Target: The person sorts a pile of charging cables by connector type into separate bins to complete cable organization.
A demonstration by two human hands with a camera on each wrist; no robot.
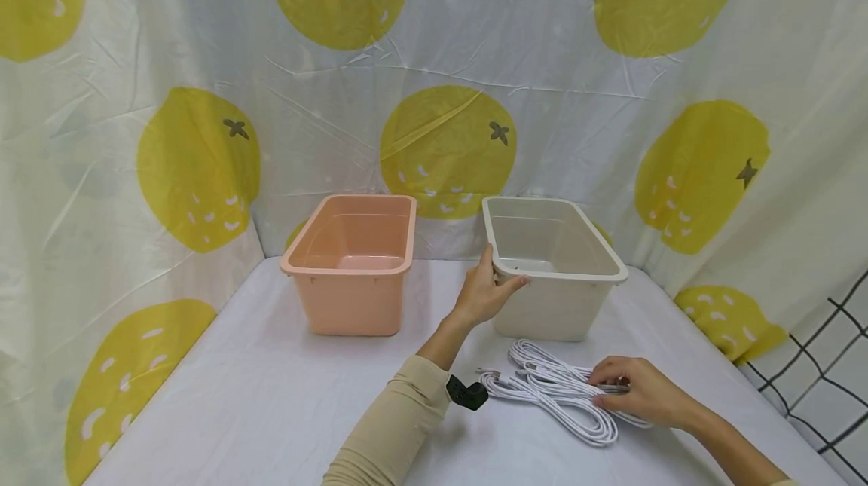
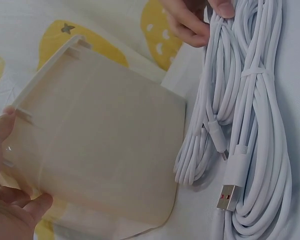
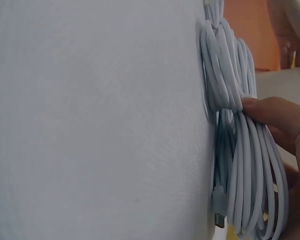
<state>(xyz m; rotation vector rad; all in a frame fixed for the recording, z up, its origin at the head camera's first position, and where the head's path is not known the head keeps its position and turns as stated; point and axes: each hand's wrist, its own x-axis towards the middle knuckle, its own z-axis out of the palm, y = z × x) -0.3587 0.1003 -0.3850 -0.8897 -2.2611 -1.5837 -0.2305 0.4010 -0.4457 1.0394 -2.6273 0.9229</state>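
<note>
My left hand point(image 1: 480, 296) grips the near left corner of a cream plastic bin point(image 1: 545, 309) by its rim, thumb against the front wall and fingers along the left side. White USB cables point(image 1: 566, 397), coiled and tied in bundles, lie on the table in front of that bin. At their right end my right hand point(image 1: 643, 389) pinches a bundle, the thumb point(image 3: 270, 111) on one side; some of its fingers are hidden behind the coils. One metal USB plug point(image 2: 229, 197) shows clearly in the left wrist view.
A peach bin point(image 1: 353, 305) stands to the left of the cream one, upright. White cloth covers the table point(image 1: 271, 411). A lemon-print curtain point(image 1: 325, 117) hangs behind and at both sides, and black wire mesh point(image 1: 823, 377) borders the right edge.
</note>
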